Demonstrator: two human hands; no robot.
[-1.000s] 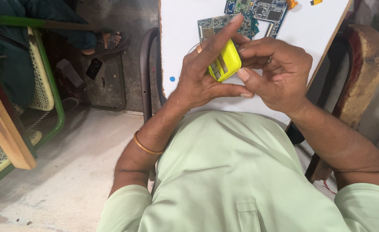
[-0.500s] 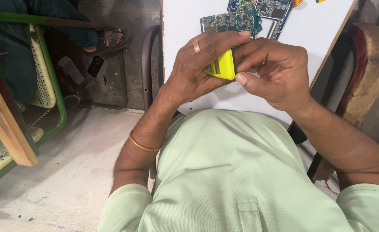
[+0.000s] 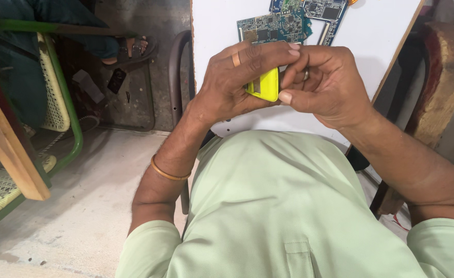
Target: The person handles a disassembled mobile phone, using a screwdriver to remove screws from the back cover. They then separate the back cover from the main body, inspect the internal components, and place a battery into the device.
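Yellow casing [image 3: 266,85] was mostly hidden btwn my two hands, only one corner w/ a small window showing; couldn't tell its full shape or what the back looked like. It sat above the white board [image 3: 222,20], in front of my chest. Circuit boards [image 3: 273,28] on the board were cut off at the top edge of view. My left hand [image 3: 237,82] wrapped round the casing from the left, fingers [image 3: 268,51] curled together over its top, ring on one finger, bangle [image 3: 168,172] at the wrist. My right hand [image 3: 325,85] gripped from the right, thumb [image 3: 294,96] pressed on the casing's lower edge, other fingers bent in close; their tips were hidden behind the casing.
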